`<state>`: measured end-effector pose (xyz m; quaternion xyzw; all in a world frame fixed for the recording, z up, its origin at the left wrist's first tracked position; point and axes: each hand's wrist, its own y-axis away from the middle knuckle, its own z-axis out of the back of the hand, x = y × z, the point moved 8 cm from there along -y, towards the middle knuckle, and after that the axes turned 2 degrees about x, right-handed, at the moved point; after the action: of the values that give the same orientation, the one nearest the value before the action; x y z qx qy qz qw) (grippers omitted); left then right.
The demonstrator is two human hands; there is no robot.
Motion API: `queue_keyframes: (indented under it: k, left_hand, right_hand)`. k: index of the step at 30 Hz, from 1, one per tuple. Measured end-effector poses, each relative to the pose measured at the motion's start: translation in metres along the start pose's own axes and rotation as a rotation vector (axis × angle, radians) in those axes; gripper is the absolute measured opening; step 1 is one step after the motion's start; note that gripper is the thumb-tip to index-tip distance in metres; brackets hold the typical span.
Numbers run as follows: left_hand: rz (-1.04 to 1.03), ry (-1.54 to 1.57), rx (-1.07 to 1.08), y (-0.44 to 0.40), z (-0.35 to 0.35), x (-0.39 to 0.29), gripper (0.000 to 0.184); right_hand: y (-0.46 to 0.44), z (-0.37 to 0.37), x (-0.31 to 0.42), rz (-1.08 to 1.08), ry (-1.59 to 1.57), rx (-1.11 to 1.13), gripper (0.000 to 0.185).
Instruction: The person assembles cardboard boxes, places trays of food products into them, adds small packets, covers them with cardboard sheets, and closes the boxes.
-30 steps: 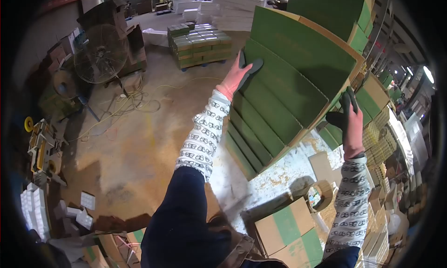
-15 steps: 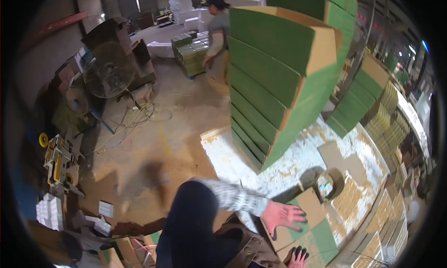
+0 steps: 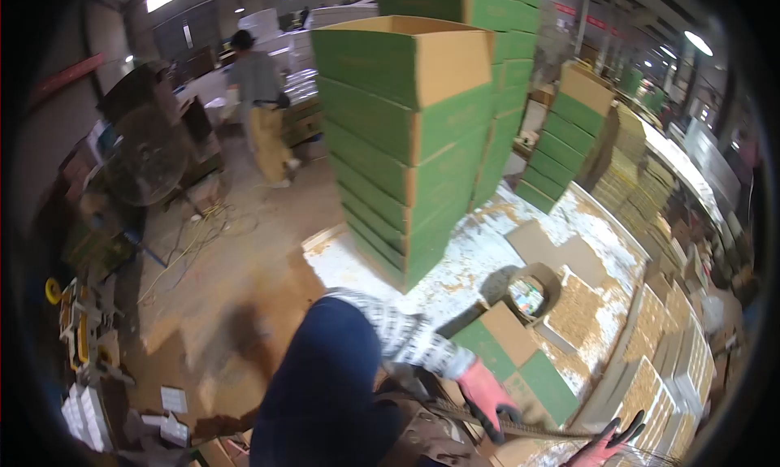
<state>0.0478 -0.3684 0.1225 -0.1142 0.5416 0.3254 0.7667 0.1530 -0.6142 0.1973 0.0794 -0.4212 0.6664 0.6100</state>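
Observation:
My left hand [image 3: 486, 392], in a pink glove with dark fingertips, reaches down beside a flat green-and-brown carton [image 3: 543, 383], thumb and fingers apart. A dark, cord-like strip [image 3: 540, 430] runs by its fingertips; whether they touch is unclear. At the bottom edge is my right hand [image 3: 608, 444], gloved alike, its fingers spread and holding nothing. Beyond the hands stands a tall stack of green cartons [image 3: 374, 154], the top one open and showing brown cardboard inside. A round container [image 3: 530, 296] with small colorful items sits behind the flat carton.
The white, worn work surface [image 3: 463, 252] bears cardboard pieces [image 3: 561, 252]. Another green carton stack [image 3: 561, 146] stands farther right. At the left are a large fan [image 3: 146, 154] and tangled cords on the floor. A person [image 3: 262, 101] in a grey top is beyond the stack.
My hands have left the tall carton stack and come down to the near edge, the right now lower right. The stack stands more upright. The person has appeared and moved left as the view turned.

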Motion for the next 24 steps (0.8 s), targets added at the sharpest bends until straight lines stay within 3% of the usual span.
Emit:
queue_keyframes:
  k: [1, 2, 3, 4, 5, 6, 7, 8, 9, 10, 11, 12, 13, 14, 15, 16, 17, 18, 19, 21, 22, 23, 24]
  left_hand:
    - [0.074, 0.194, -0.009, -0.003, 0.003, 0.023, 0.047]
    - [0.088, 0.467, -0.065, 0.007, 0.018, 0.024, 0.038]
    - [-0.083, 0.419, -0.198, 0.005, 0.038, 0.037, 0.032]
    - [0.174, 0.447, -0.347, 0.019, 0.049, 0.029, 0.027]
    - [0.02, 0.428, -0.413, 0.016, 0.06, 0.026, 0.026]
    - [-0.135, 0.401, -0.474, 0.015, 0.07, 0.024, 0.026]
    - [-0.152, 0.331, -0.563, 0.021, 0.084, 0.0, 0.027]
    - [-0.162, 0.257, -0.654, 0.028, 0.097, -0.024, 0.029]
    - [-0.158, 0.239, -0.726, 0.029, 0.105, -0.035, 0.03]
    - [-0.131, -0.004, -0.772, 0.023, 0.106, -0.039, 0.032]
    - [-0.097, -0.251, -0.82, 0.016, 0.103, -0.039, 0.035]
    - [-0.061, -0.506, -0.87, 0.011, 0.1, -0.037, 0.037]
    - [0.107, -0.463, -0.579, -0.01, 0.084, 0.001, 0.042]
    - [0.354, -0.664, -0.133, -0.014, 0.059, 0.026, 0.048]
    - [-0.239, -0.597, -0.351, 0.005, 0.062, -0.02, 0.053]
    - [0.123, -0.496, -0.036, 0.011, 0.05, 0.014, 0.055]
    - [0.005, -0.141, 0.178, 0.022, 0.036, 0.016, 0.059]
    - [-0.179, -0.222, 0.157, 0.033, 0.033, -0.002, 0.068]
    - [-0.361, -0.307, 0.118, 0.048, 0.032, -0.019, 0.08]
    - [-0.171, -0.123, -0.373, 0.029, 0.048, 0.018, 0.096]
    - [-0.076, -0.149, -0.623, 0.031, 0.068, 0.025, 0.102]
    - [0.062, -0.417, -0.939, 0.047, 0.088, 0.002, 0.104]
    - [0.127, -0.342, -0.929, 0.04, 0.091, 0.03, 0.106]
  right_hand:
    - [0.007, -0.001, -0.014, -0.077, -0.247, -0.082, 0.074]
    - [0.013, 0.005, -0.034, 0.037, -0.287, -0.114, 0.069]
    - [0.021, 0.006, -0.032, -0.024, -0.349, -0.186, 0.064]
    - [0.03, 0.008, -0.028, -0.082, -0.416, -0.263, 0.059]
    - [0.038, 0.009, -0.024, -0.134, -0.485, -0.344, 0.053]
    - [0.051, -0.006, -0.077, -0.303, -0.86, -0.439, 0.05]
    - [0.053, -0.007, -0.072, -0.373, -1.01, -0.496, 0.051]
    - [0.057, -0.011, -0.068, -0.622, -0.926, -0.475, 0.047]
    - [0.059, -0.031, -0.088, -0.607, -0.854, -0.285, 0.043]
    - [0.052, -0.044, -0.051, -0.249, -0.675, -0.132, 0.042]
    - [0.049, -0.061, 0.017, -0.058, -0.555, 0.142, 0.044]
    - [0.051, -0.079, 0.083, 0.344, -0.322, 0.368, 0.049]
    - [0.067, -0.118, 0.103, 0.696, -0.211, 0.585, 0.058]
    - [0.075, -0.142, 0.102, 0.699, -0.194, 0.756, 0.06]
    - [0.081, -0.162, 0.102, 0.724, -0.171, 0.913, 0.062]
    - [0.081, -0.169, 0.092, 0.761, -0.138, 0.911, 0.062]
    - [0.084, -0.173, 0.078, 0.798, -0.102, 0.909, 0.063]
    - [0.087, -0.174, 0.073, 0.827, -0.123, 0.939, 0.062]
    - [0.088, -0.175, 0.072, 0.846, -0.138, 0.975, 0.062]
    - [0.088, -0.188, 0.063, 0.561, -0.315, 1.289, 0.068]
    - [0.077, -0.179, 0.069, 0.342, -0.379, 1.429, 0.059]
    - [0.055, -0.164, 0.092, 0.46, -0.383, 1.569, 0.051]
    - [0.014, -0.144, 0.099, 0.271, -0.306, 1.361, 0.04]
